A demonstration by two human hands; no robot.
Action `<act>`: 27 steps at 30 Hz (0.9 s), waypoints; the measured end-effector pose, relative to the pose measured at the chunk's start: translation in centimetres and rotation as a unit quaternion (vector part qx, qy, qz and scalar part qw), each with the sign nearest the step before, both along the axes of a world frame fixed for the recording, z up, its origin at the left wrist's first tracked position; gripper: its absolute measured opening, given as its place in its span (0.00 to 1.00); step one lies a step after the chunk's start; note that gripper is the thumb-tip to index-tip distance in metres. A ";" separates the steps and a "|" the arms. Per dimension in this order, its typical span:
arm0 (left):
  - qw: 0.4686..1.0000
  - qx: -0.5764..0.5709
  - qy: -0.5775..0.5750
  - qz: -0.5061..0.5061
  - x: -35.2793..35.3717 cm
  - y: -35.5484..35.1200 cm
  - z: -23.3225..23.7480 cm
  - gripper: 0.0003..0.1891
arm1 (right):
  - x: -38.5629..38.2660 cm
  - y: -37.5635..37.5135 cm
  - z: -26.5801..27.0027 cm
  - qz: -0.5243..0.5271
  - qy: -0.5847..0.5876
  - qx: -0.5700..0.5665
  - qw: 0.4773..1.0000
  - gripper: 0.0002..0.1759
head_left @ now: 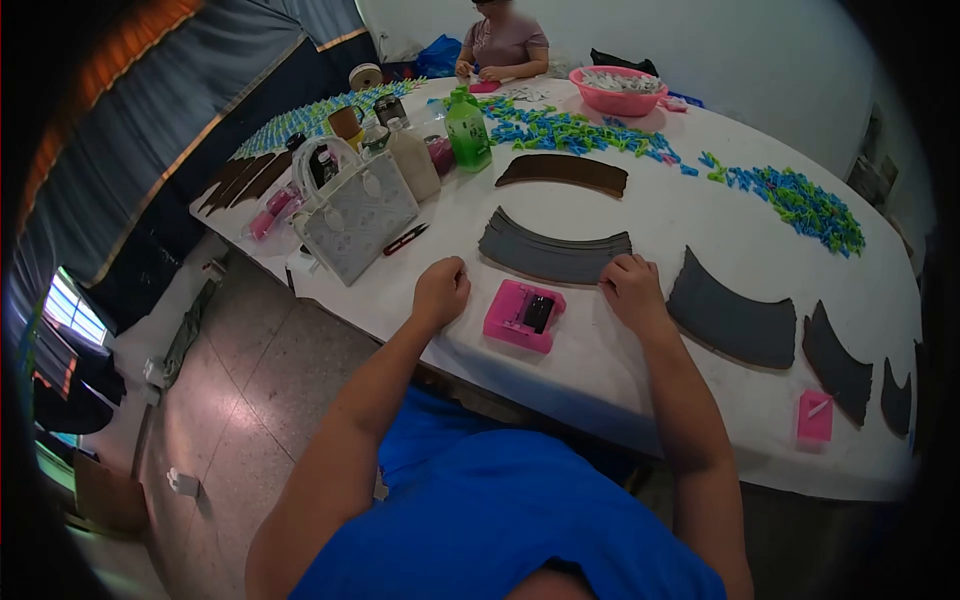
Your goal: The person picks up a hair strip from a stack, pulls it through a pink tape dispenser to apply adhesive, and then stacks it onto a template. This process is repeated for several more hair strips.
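My left hand (440,294) rests curled on the white tabletop, left of a pink plastic block (523,315) with a black part on it. What its folded fingers hold, if anything, is hidden. On the other side of the block, my right hand (634,290) has its fingers bent together, overlapping the right end of a stack of dark grey curved strips (550,246). Beyond that stack lies a brown curved piece (562,174). Another dark grey curved stack (731,312) sits just right of my right hand.
A white handbag (358,215), dark red snips (405,240) and a green bottle (467,134) stand or lie at left. Blue and green clips (800,206) are heaped across the back, near a pink basin (617,97). A person (503,45) sits opposite. A second pink block (815,416) lies right.
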State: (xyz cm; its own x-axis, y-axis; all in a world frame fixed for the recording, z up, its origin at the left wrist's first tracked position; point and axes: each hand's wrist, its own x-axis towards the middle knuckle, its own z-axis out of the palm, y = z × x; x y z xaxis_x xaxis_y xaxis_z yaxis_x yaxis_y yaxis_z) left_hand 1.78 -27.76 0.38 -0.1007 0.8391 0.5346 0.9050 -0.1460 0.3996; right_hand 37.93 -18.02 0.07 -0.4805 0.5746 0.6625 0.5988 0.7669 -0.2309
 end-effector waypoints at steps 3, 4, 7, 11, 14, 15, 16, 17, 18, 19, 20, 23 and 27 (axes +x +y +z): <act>1.000 -0.007 0.008 0.002 0.0 0.3 0.1 0.06 | 0.3 0.0 -0.2 -0.017 0.006 0.008 1.000 0.06; 1.000 -0.014 0.002 0.007 0.1 0.2 0.2 0.06 | 0.4 0.1 -0.3 -0.024 0.011 0.006 1.000 0.06; 1.000 -0.020 -0.012 0.008 0.3 0.2 0.2 0.05 | 0.8 0.2 -0.5 -0.040 -0.008 0.009 0.999 0.05; 1.000 -0.010 -0.016 0.000 -0.2 0.3 -0.2 0.05 | 0.7 0.1 -0.2 -0.038 -0.011 0.003 0.999 0.05; 1.000 0.015 0.006 -0.013 -0.5 0.4 -0.5 0.06 | 0.6 -0.2 0.0 -0.031 -0.011 0.000 0.999 0.07; 1.000 0.011 0.000 -0.013 -0.6 0.4 -0.5 0.06 | 0.6 -0.3 0.0 -0.029 -0.007 -0.007 1.000 0.09; 1.000 0.003 -0.023 -0.013 -0.5 0.4 -0.4 0.06 | 0.5 -0.4 -0.1 -0.030 -0.015 -0.011 0.999 0.09; 0.999 -0.004 -0.046 -0.014 -0.4 0.3 -0.4 0.06 | 0.4 -0.6 -0.1 -0.032 -0.014 0.001 0.999 0.09; 0.998 -0.006 -0.053 -0.016 -0.5 0.3 -0.6 0.06 | 0.4 -0.6 0.1 -0.035 -0.013 0.014 0.999 0.10; 0.995 -0.005 -0.103 -0.014 -0.6 0.3 -0.5 0.06 | 0.5 -0.7 0.2 -0.036 -0.019 0.015 0.999 0.10; 0.988 -0.003 -0.152 -0.013 -0.7 0.5 -0.4 0.06 | 0.5 -0.7 0.2 -0.036 -0.025 0.015 0.999 0.10; 0.980 0.004 -0.196 -0.020 0.0 0.9 1.0 0.06 | 0.1 -1.1 1.4 -0.034 -0.039 0.001 0.999 0.10; 0.979 0.105 -0.053 -0.168 3.7 1.9 5.1 0.09 | -1.9 -2.6 4.8 0.011 -0.047 -0.048 0.998 0.08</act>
